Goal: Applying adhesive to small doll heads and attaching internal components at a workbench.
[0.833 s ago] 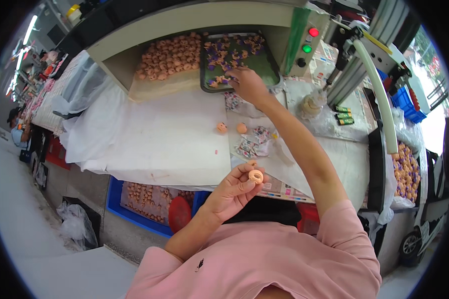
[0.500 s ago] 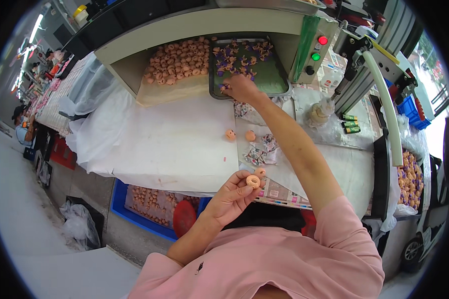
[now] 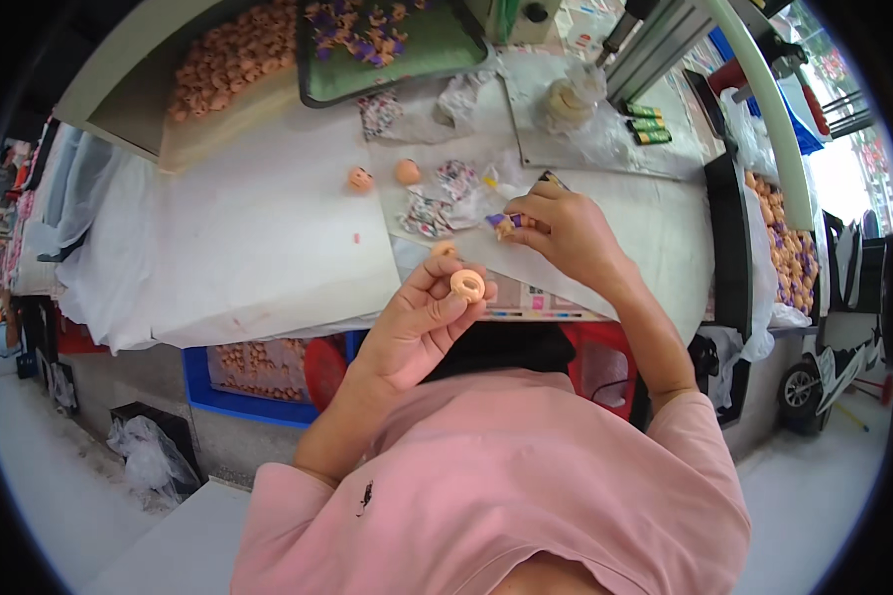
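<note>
My left hand is closed around a peach-coloured doll head, whose round hollow opening faces up. Another small peach piece shows just beyond its fingers; whether it is held too I cannot tell. To the right, my right hand pinches a small doll body in purple and peach above the papered table. Two loose doll heads lie farther off on the white sheet. Crumpled floral cloth scraps are between them and my hands.
A dark-rimmed tray with several purple doll bodies stands at the back, beside a heap of doll heads. Back right are a plastic-wrapped container and green cylinders. A blue crate sits below the table's front edge.
My right hand has come back from the tray toward my left hand, with a doll body in its fingers. The left hand keeps the doll head. The view has shifted downward.
</note>
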Tool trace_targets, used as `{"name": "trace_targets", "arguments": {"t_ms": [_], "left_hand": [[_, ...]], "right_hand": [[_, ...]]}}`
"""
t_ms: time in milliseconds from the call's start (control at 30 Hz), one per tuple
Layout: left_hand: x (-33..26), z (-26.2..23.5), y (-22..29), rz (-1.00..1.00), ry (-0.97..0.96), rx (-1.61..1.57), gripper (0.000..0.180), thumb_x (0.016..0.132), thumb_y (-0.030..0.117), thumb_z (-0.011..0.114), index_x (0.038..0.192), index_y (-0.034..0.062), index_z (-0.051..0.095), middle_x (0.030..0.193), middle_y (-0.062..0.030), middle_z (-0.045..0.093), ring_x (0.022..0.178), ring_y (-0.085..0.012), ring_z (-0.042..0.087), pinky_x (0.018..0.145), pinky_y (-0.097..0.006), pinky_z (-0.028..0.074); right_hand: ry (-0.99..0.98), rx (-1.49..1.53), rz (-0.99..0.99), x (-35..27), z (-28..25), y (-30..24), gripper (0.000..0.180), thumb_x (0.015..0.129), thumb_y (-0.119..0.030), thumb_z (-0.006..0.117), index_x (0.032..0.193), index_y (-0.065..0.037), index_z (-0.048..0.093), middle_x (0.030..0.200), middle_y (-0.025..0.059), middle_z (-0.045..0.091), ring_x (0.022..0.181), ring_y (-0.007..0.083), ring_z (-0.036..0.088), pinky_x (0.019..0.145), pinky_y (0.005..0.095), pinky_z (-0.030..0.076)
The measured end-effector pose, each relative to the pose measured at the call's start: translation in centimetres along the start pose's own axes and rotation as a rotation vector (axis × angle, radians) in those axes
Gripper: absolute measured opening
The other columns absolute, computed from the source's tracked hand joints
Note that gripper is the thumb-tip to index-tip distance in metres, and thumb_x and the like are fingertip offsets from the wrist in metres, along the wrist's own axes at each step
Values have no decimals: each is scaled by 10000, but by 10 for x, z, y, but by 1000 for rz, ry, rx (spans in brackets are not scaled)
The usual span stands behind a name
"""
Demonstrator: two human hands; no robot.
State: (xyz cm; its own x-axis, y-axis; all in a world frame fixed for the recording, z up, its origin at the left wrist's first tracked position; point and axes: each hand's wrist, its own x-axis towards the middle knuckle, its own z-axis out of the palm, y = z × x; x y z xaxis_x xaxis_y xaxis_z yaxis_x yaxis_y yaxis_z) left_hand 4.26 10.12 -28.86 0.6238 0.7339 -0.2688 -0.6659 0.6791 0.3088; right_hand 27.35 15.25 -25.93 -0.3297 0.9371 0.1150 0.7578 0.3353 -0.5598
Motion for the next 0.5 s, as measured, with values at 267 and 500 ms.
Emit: {"name": "trace_targets", "arguments": {"t_ms": [267,500], "left_hand": [[13,13,-36,-21,23,54,251,880,2,612,1105,76,529,1129,-75,597,1092,-185,600,932,-243,521],[14,5,-47,10,1,50,253,912,54,589,1154,56,516,1137,-91,591,1079,-192,604,919,-253,528]], "right_hand": [[285,-103,-225,-29,-3,16,225,715,-99,765,927,-69,696,813,55,625,731,218,569,638,319,474],[124,659,53,-56,0,-5,187,788,20,703,968,-4,661,1020,90,595,997,122,554,766,227,493]]}}
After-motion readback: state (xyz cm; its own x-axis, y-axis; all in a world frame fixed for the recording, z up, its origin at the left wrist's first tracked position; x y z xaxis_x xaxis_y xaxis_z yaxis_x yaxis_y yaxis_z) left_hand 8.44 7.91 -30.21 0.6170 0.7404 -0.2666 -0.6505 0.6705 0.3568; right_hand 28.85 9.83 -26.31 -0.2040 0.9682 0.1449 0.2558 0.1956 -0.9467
